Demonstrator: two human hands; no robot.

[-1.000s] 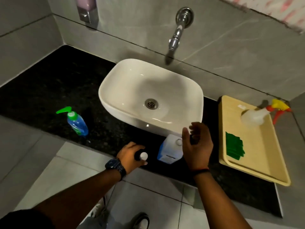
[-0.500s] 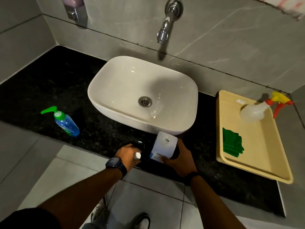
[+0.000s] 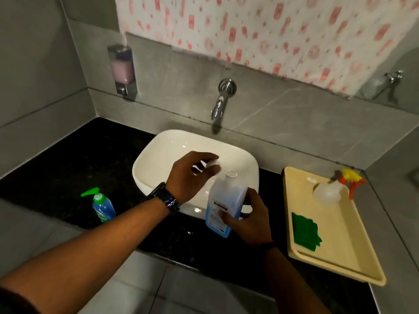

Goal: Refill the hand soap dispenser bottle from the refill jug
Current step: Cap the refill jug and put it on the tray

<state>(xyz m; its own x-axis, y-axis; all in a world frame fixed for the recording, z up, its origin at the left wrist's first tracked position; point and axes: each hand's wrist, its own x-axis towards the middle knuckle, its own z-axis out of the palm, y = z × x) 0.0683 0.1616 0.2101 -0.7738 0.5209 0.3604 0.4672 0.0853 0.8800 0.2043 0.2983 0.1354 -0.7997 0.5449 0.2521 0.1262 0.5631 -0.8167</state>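
The refill jug [image 3: 226, 196] is translucent with blue liquid low inside and a label on its side. It stands tilted at the basin's front edge, and its mouth is open. My right hand [image 3: 251, 220] grips its lower part. My left hand [image 3: 188, 177] hovers over the basin just left of the jug's mouth, fingers pinched on a white cap [image 3: 214, 166]. The hand soap dispenser bottle [image 3: 103, 207], blue with a green pump, stands alone on the black counter to the left, away from both hands.
A white basin [image 3: 158, 155] sits under a wall tap [image 3: 221, 103]. To the right, a beige tray [image 3: 340, 257] holds a spray bottle [image 3: 328, 191] and a green cloth [image 3: 305, 232]. A wall soap dispenser [image 3: 122, 69] hangs at the upper left.
My right hand closed on the jug and raised it from the counter. My left hand rose from the counter's front edge to above the basin. The view tilted upward.
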